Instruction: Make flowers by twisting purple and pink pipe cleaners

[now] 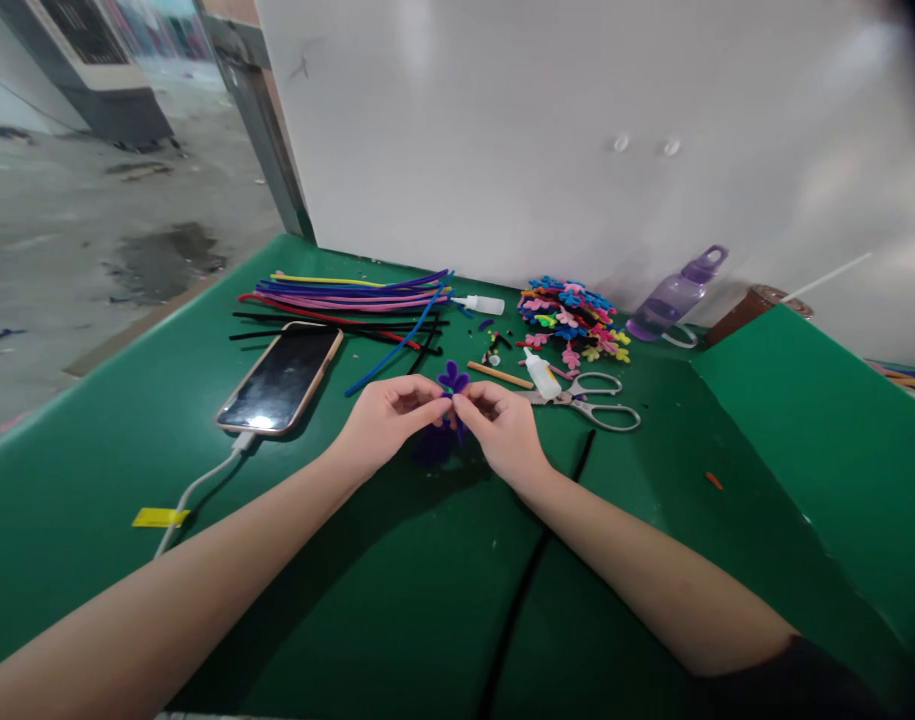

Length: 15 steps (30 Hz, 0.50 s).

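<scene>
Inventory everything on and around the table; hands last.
Fuzzy piece: 1, purple, held
Fuzzy stems: many, mixed, back left
Loose stem: 1, black, front
Phone: 1, dark screen, left
Cable: 1, white, left
Tag: 1, yellow, on cable
Scissors: 1, silver, right
Small bottles: 2, white, by stems, scissors
Stick: 1, tan, centre
Fuzzy flowers: many, mixed, back right
Scraps: several, mixed, centre
Water bottle: 1, purple, back right
Cup: 1, brown, right
Straw: 1, white, right
Panel: 1, green, right
Table: 1, green, below
Wall: 1, white, behind
Left hand, right hand: 2, bare, centre
</scene>
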Each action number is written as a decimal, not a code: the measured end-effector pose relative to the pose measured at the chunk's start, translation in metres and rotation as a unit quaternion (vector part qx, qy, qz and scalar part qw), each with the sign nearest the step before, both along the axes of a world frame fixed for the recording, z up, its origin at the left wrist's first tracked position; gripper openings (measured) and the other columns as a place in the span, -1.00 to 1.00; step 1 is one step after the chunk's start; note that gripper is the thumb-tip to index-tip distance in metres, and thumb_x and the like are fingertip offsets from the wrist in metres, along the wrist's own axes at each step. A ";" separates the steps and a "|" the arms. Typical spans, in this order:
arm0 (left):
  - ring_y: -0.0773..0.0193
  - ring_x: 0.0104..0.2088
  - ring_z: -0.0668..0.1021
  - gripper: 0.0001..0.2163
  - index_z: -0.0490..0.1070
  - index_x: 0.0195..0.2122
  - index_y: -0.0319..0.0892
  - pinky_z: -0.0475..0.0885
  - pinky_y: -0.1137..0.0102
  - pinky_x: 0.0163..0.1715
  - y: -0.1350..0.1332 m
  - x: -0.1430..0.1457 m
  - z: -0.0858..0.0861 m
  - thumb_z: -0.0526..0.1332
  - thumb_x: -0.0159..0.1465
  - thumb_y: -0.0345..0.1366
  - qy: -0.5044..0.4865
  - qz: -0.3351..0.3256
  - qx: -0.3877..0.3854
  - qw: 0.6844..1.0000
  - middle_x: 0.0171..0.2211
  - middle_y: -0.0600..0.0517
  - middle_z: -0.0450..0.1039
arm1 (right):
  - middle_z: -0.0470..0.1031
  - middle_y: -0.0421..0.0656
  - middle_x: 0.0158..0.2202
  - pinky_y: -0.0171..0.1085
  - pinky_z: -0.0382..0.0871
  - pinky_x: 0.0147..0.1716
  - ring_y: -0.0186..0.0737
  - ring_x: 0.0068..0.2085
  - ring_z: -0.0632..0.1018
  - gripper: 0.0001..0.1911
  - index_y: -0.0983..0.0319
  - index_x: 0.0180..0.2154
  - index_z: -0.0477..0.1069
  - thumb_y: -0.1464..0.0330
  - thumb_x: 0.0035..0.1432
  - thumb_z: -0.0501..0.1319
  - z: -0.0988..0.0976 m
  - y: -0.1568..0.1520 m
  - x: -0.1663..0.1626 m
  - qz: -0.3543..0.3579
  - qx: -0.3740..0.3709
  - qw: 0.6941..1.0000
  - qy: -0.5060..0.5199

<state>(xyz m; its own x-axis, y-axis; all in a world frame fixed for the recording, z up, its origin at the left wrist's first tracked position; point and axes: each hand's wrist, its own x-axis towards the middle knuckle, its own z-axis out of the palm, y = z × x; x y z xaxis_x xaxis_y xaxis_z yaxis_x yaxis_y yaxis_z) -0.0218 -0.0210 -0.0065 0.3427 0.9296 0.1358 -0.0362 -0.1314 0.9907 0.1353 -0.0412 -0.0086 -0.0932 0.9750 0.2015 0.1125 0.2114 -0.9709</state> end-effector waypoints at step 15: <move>0.38 -0.47 0.42 -0.86 0.46 -0.41 -0.22 0.31 0.43 -0.36 0.001 0.000 -0.004 0.32 0.05 -0.28 -0.095 0.009 -0.126 0.987 -0.54 0.08 0.41 | 0.43 -0.24 -0.50 -0.33 0.34 -0.39 -0.35 -0.45 0.42 -0.76 0.21 -0.45 0.42 0.16 0.02 0.24 0.000 0.006 0.003 0.039 -0.073 0.995 0.052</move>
